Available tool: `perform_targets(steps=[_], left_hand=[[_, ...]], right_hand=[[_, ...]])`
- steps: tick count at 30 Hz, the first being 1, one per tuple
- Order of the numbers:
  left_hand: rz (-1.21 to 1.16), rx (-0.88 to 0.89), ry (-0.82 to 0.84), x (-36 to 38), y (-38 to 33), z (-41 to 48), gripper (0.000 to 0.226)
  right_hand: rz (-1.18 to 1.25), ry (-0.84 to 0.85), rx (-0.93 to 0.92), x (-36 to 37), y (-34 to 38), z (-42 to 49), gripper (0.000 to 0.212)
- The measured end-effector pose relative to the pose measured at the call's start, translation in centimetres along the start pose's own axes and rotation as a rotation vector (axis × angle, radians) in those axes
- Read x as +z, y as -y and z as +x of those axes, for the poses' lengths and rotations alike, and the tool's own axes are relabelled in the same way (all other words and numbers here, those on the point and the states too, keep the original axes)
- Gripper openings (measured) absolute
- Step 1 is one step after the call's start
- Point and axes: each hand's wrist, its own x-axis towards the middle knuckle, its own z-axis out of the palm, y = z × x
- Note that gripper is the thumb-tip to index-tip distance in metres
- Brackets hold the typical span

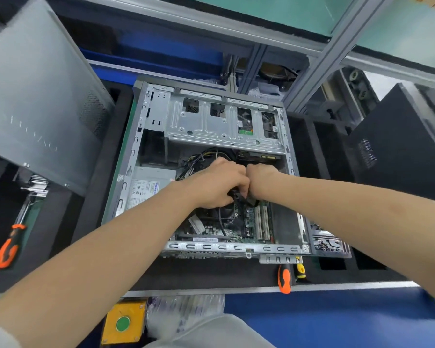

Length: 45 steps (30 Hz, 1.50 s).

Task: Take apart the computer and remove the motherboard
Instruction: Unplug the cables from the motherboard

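An open computer case (293,172) lies on its side on a black foam mat. The green motherboard (239,229) sits in its lower part, with white slots at the right. The power supply (148,187) fills the left side, and a metal drive cage (211,124) spans the top. Both hands meet over the middle of the board among black cables. My left hand (219,184) curls round a black cable connector (239,198). My right hand (260,179) grips the same black cable part from the right; its fingers are hidden.
A grey side panel (40,91) leans at the left. An orange-handled screwdriver (9,247) lies left of the case, another (284,277) at its front edge beside a yellow-handled tool (300,270). A black case (399,146) stands at the right. A yellow box with a green button (123,322) sits below.
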Motion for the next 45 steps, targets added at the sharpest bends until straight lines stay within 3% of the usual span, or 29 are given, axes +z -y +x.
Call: perform_targets(steps=[4,9,16,24,34,38,41,45], left_hand=[[0.128,-0.013,-0.078,0.3,0.4,-0.1,0.023],[0.102,-0.036,-0.057,0.4,0.6,0.2,0.023],[0.079,-0.035,-0.028,0.7,1.0,0.4,0.023],[0.023,-0.003,-0.05,1.0,1.4,0.4,0.015],[-0.076,-0.008,-0.078,1.0,1.6,0.9,0.011],[-0.22,-0.079,-0.069,0.0,1.2,0.8,0.033],[-0.248,-0.082,-0.002,-0.2,1.1,0.4,0.039],[-0.254,-0.092,0.057,0.1,1.1,0.6,0.058]], right_hand=[[-0.068,-0.011,-0.024,0.4,0.3,0.8,0.038],[-0.218,0.074,-0.107,0.0,0.3,0.9,0.054],[-0.25,0.09,-0.139,-0.1,0.5,1.1,0.052],[-0.212,0.092,-0.129,-0.3,0.6,1.5,0.03],[-0.206,0.145,-0.123,-2.1,-0.5,-0.5,0.045],[-0.134,0.208,-0.122,-3.2,-1.1,-2.5,0.003],[-0.169,0.285,-0.235,-2.2,-0.9,-4.0,0.019],[0.009,0.246,-0.228,1.2,0.1,-4.8,0.033]])
